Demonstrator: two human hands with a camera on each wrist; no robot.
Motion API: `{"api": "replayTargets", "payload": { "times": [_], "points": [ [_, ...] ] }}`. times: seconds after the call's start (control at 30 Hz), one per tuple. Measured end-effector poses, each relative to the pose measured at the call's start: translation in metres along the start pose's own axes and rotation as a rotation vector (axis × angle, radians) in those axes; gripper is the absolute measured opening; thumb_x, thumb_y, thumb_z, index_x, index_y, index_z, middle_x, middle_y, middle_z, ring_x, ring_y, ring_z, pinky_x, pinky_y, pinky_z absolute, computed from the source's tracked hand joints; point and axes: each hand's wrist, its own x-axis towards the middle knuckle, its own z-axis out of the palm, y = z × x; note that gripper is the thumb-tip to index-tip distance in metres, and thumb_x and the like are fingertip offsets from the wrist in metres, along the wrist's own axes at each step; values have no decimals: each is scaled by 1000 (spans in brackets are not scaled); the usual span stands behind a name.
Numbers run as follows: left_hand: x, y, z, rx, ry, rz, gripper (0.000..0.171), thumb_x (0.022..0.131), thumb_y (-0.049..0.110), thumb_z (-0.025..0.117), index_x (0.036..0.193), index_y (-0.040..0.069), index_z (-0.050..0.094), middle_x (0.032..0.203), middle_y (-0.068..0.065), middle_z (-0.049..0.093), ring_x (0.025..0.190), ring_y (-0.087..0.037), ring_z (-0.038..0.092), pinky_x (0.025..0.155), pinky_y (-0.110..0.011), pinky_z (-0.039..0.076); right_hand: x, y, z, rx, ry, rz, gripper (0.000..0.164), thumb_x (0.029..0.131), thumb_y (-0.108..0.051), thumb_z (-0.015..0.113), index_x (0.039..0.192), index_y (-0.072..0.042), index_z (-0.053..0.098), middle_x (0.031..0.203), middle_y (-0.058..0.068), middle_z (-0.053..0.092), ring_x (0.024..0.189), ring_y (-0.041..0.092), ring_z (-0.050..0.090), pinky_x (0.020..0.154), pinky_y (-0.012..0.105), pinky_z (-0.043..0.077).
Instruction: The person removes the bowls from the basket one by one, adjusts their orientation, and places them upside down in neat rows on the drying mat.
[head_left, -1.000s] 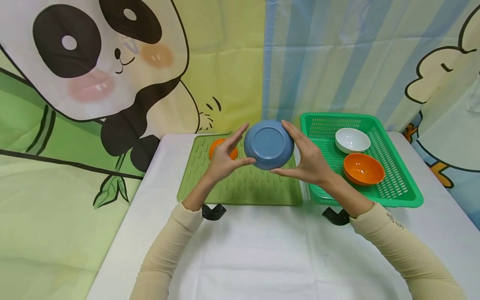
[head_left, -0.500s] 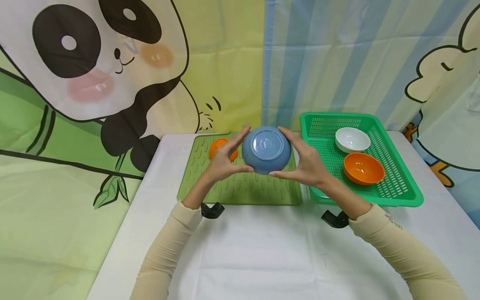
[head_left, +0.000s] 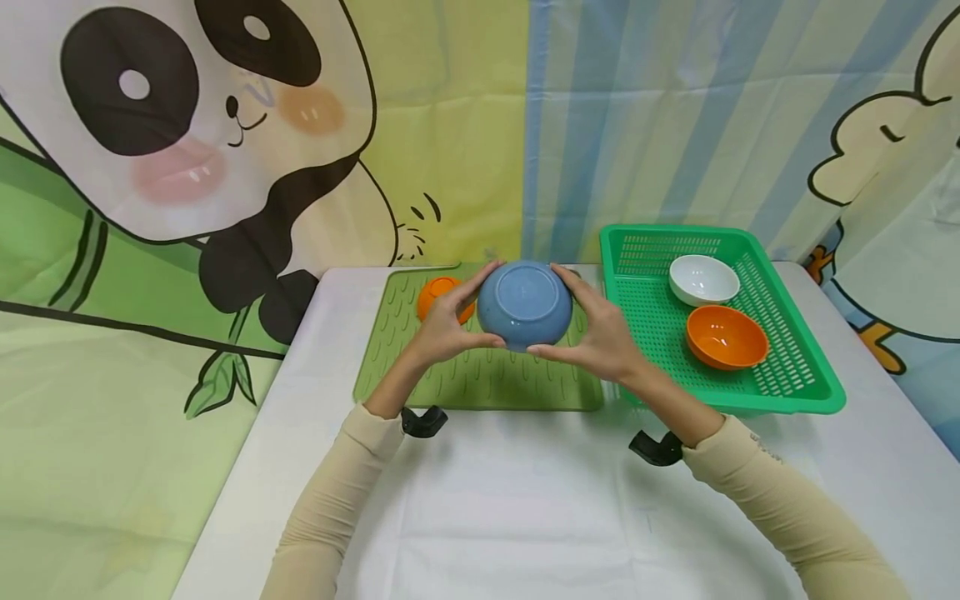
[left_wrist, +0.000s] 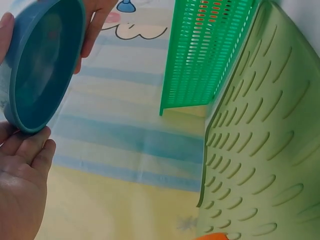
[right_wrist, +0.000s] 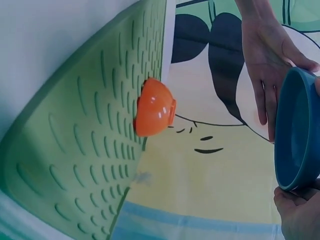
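While left grip (head_left: 446, 327) and right grip (head_left: 600, 332) clasp the tilted blue bowl (head_left: 525, 304) above the green mat (head_left: 480, 383), green basket (head_left: 648, 304) holds white bowl (head_left: 703, 282) and orange bowl (head_left: 726, 337); only wrist views show the blue bowl's hollow.

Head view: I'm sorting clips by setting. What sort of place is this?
Probably a staged tabletop spot for handling dishes, rather than a working kitchen: a blue bowl held up, a ridged green mat, and cartoon-printed fabric hung as a backdrop.

Head view forward and down, wrist views nearer, sideways, sharing blue bowl (left_wrist: 46, 65)
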Motion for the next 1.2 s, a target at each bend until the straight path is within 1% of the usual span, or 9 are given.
{"api": "replayTargets", "payload": {
  "times": [0.07,0.13,0.3,0.43,0.53,0.77,1.0,1.07,1.2],
  "points": [
    [0,5,-1,4,-8,-10,96,66,12,82,140,-11,25,144,-26,28,133,-29,31,105,-41,32,0,0,3,18,5,4,104,60,-29,88,144,-10,31,139,12,42,122,30,45,93,47,44],
    [0,6,-2,14,-14,-29,96,66,13,81,140,-11,25,143,-27,28,132,-30,31,105,-42,32,0,1,6,29,8,12,104,60,-29,88,144,-9,30,139,11,41,123,28,44,94,45,44],
    [0,3,-5,80,-20,-80,95,65,4,83,140,-10,27,143,-24,31,130,-32,35,103,-40,35,2,3,10,42,-13,41,103,61,-27,87,145,-7,29,140,12,40,124,29,43,96,45,42],
    [0,-20,-8,177,-9,-111,97,62,3,84,142,-5,29,142,-21,34,128,-32,38,103,-38,36,10,7,9,26,-83,101,103,62,-26,87,145,-6,28,139,16,39,125,32,41,99,45,40],
    [1,-40,-10,212,5,-145,98,62,5,84,143,0,29,143,-18,35,128,-31,39,103,-39,36,20,12,6,1,-152,148,104,63,-29,86,145,-6,27,140,17,38,126,33,39,100,47,37],
    [13,-61,-16,201,51,-222,96,65,21,85,144,5,31,145,-10,33,130,-21,36,103,-36,36,50,24,-4,-57,-292,186,106,64,-33,85,145,-4,23,140,20,37,126,36,39,99,51,37],
    [27,-82,-18,181,74,-364,100,63,33,85,144,12,31,147,-4,31,131,-13,34,103,-30,36,74,48,-8,-69,-425,234,106,67,-33,83,146,-4,19,140,23,34,128,37,35,98,52,37],
    [29,-90,-18,165,69,-379,100,63,33,84,144,11,31,147,-6,31,131,-15,34,103,-33,36,78,55,-7,-64,-458,242,106,67,-33,83,146,-3,18,141,24,33,128,38,35,98,52,37],
    [34,-104,-16,199,46,-379,98,65,31,84,143,6,31,146,-9,32,130,-18,36,102,-38,37,83,69,-4,-83,-498,258,106,67,-33,83,146,-2,19,141,23,32,127,37,35,97,51,38]
  ]
}}
